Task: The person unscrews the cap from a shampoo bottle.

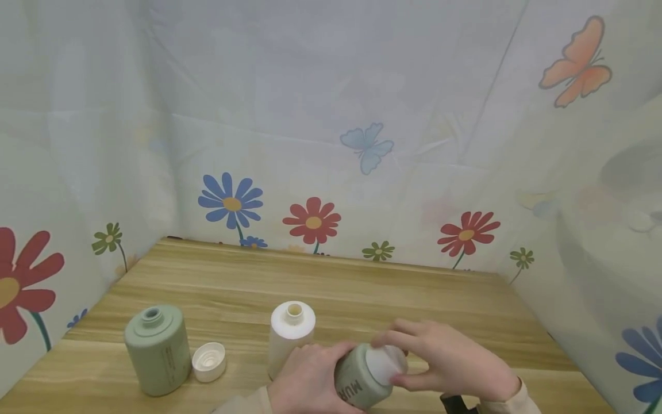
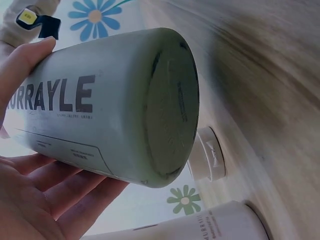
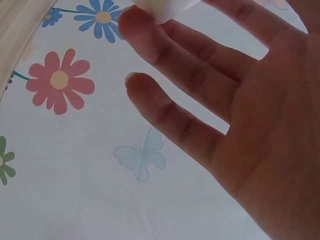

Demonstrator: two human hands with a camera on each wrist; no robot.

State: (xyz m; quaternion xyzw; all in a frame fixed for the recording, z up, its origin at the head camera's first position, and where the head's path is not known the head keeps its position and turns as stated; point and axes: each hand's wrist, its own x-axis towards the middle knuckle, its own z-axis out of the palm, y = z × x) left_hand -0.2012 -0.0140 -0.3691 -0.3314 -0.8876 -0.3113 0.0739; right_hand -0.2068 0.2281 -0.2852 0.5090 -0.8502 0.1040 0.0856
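Observation:
My left hand (image 1: pixel 312 379) grips a green bottle (image 1: pixel 357 379) with dark lettering, tilted above the table, its top toward the right. In the left wrist view, the thumb and fingers lie on either side of the bottle (image 2: pixel 115 105), and its base faces the camera. My right hand (image 1: pixel 439 359) holds the white cap (image 1: pixel 383 363) at the bottle's top between thumb and fingers. Only an edge of this cap (image 3: pixel 167 7) shows in the right wrist view. Just beyond my left hand, an uncapped white bottle (image 1: pixel 291 333) stands upright.
An uncapped green bottle (image 1: pixel 157 351) stands at the left. Beside it a loose white cap (image 1: pixel 209 362) lies with its inside up. A low white piece (image 2: pixel 207 155) sits on the wooden table (image 1: pixel 320 276) in the left wrist view. A flowered curtain (image 1: pixel 320 144) surrounds the table.

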